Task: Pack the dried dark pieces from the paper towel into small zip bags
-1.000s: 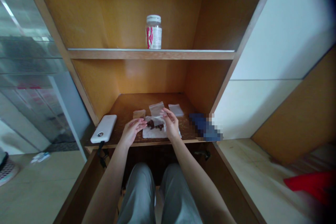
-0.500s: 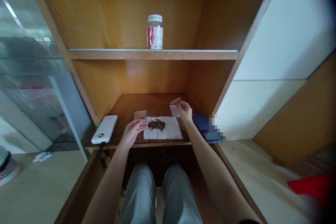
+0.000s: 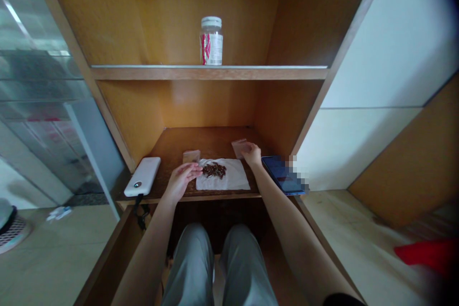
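Right hand [image 3: 252, 154] pinching a small clear zip bag [image 3: 239, 148] just past the white tissue [image 3: 234, 178]; left hand [image 3: 180, 180] open beside it, fingertips near the dark dried pieces [image 3: 214, 169]!

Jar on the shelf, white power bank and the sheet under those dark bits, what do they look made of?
The jar looks like clear glass or plastic, see-through above its label; the picture can't settle which. The white power bank looks like smooth plastic, with a soft sheen along its surface. The sheet looks like matte paper or tissue, thin and softly creased.
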A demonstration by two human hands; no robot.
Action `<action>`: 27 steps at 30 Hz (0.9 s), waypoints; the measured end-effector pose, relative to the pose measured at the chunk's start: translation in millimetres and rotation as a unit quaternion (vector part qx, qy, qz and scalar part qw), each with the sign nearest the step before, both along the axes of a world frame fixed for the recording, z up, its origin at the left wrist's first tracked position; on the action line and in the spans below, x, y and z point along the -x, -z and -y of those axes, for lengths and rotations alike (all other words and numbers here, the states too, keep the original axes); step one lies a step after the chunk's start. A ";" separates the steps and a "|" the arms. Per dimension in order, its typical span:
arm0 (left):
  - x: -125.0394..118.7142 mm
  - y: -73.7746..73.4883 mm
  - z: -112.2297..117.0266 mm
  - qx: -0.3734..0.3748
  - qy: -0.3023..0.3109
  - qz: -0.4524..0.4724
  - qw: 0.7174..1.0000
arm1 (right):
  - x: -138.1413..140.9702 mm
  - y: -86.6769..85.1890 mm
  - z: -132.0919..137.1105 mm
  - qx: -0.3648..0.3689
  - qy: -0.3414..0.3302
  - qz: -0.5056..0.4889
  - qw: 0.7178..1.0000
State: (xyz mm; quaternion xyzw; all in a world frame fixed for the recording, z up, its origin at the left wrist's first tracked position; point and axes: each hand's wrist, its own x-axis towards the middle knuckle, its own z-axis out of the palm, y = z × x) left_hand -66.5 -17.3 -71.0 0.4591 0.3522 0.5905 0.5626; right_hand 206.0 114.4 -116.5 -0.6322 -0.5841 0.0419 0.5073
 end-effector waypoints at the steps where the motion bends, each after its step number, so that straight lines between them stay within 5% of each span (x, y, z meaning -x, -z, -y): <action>1: 0.3 0.7 -0.4 -0.001 0.001 0.002 1.000 | 0.6 -1.1 3.1 0.009 0.021 0.017 1.000; 4: 0.7 1.8 -0.9 -0.004 0.004 0.007 1.000 | 4.7 -7.1 14.5 0.015 0.061 0.047 0.997; 13: -0.6 0.4 1.0 -0.006 -0.005 0.011 1.000 | 26.6 -21.2 41.7 0.037 -0.012 0.211 0.977; 27: -0.3 1.2 0.4 -0.005 -0.010 0.005 1.000 | 29.7 -18.3 42.3 0.096 0.001 0.220 0.971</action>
